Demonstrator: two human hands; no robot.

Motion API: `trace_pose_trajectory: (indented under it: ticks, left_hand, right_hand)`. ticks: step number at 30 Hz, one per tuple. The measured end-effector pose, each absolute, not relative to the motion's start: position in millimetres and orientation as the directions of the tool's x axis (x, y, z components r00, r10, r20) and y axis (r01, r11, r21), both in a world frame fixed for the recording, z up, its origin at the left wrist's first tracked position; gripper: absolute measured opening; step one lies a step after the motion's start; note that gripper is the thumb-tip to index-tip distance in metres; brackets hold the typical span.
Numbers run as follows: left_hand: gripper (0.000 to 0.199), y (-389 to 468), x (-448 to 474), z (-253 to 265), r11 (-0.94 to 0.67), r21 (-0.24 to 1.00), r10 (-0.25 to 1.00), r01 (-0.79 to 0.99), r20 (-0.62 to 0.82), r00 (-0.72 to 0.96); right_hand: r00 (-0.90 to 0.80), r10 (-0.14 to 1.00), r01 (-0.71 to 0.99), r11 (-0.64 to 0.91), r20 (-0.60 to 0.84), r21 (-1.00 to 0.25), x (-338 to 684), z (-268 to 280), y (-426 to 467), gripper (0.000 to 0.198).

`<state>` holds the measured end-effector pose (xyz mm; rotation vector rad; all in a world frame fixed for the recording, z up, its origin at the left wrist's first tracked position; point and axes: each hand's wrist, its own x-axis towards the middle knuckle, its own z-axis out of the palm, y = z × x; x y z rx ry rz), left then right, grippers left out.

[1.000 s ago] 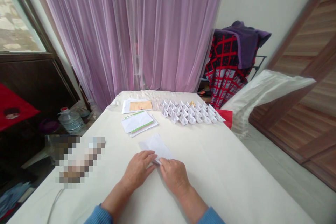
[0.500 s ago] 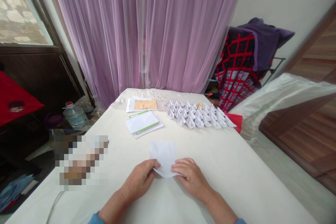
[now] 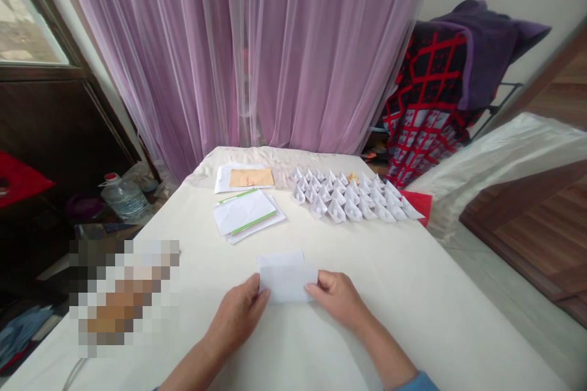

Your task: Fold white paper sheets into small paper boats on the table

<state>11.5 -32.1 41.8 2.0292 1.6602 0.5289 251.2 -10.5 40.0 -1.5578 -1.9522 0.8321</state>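
Note:
A white sheet of paper (image 3: 288,283) is held above the near middle of the table, its near part bent up over the far part. My left hand (image 3: 243,308) pinches its left edge between thumb and fingers. On the opposite edge, my right hand (image 3: 340,299) grips the paper with the thumb on top. Beyond, to the right, several white folded paper boats (image 3: 337,211) stand in rows, with a small yellow one (image 3: 353,177) at the back. Left of them lies a stack of white paper (image 3: 245,212) with green strips.
A brown envelope (image 3: 251,178) rests on white sheets at the far left of the table (image 3: 293,354). A blurred-out object (image 3: 128,293) with a cable is at the left edge. A water bottle (image 3: 123,198) stands beyond that edge, and purple curtains (image 3: 183,43) hang behind.
The paper's near edge has come up and over, so the sheet now looks doubled. Both hands have shifted to its side edges. The view has moved slightly.

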Motion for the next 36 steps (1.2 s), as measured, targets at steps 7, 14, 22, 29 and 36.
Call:
trace_pose_trajectory:
  ticks: [7, 14, 22, 29, 36]
  left_hand:
    - [0.025, 2.3, 13.3, 57.8, -0.054, 0.502, 0.971, 0.863, -0.174, 0.162]
    - [0.027, 4.5, 17.4, 57.9, 0.011, 0.500, 0.960, 0.866, -0.247, 0.131]
    - [0.023, -6.1, 8.2, 47.3, -0.027, 0.481, 0.985, 0.876, -0.139, 0.107]
    - [0.031, -28.2, 31.7, 45.9, -0.678, 0.235, 0.728, 0.697, 0.347, 0.591]
    - [0.064, -33.2, 40.2, 29.0, -0.689, 0.144, 0.717, 0.710, 0.278, 0.640]
  right_hand:
    - [-0.109, 0.976, 0.806, 0.197, 0.188, -0.558, 239.4, 28.5, -14.6, 0.035]
    - [-0.179, 0.930, 0.901, 0.286, 0.322, -0.325, 231.9, 33.2, -5.8, 0.030]
    - [-0.246, 0.812, 0.866, 0.429, 0.530, -0.256, 221.9, 26.4, -9.7, 0.033]
    - [-0.267, 0.818, 0.864, 0.438, 0.510, -0.250, 223.8, 26.2, -7.6, 0.032]
    - [-0.280, 0.805, 0.851, 0.460, 0.522, -0.253, 224.4, 26.8, -7.3, 0.033]
